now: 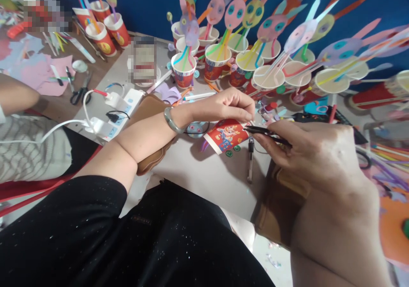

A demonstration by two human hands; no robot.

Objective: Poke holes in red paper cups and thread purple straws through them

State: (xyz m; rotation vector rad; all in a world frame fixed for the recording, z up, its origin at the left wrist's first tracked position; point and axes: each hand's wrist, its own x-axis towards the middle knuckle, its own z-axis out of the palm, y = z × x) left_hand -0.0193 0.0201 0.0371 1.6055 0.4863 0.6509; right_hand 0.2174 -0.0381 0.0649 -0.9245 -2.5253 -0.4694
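A red paper cup with a printed cartoon figure lies tilted on its side, its white rim toward the lower left. My left hand is closed over the cup's right end with bent fingers, and a bangle circles that wrist. In my right hand, black tweezers are pinched between thumb and index finger. Their tips touch or nearly touch the cup's right end, close to my left fingertips. What lies under those fingertips is hidden. Green heart stickers and a pen sit beside the cup.
Several cups with straws and painted spoon faces line the blue wall. A power strip with cables lies left, near scissors. Brown padded mats are under my forearms. Another person's arm shows far left.
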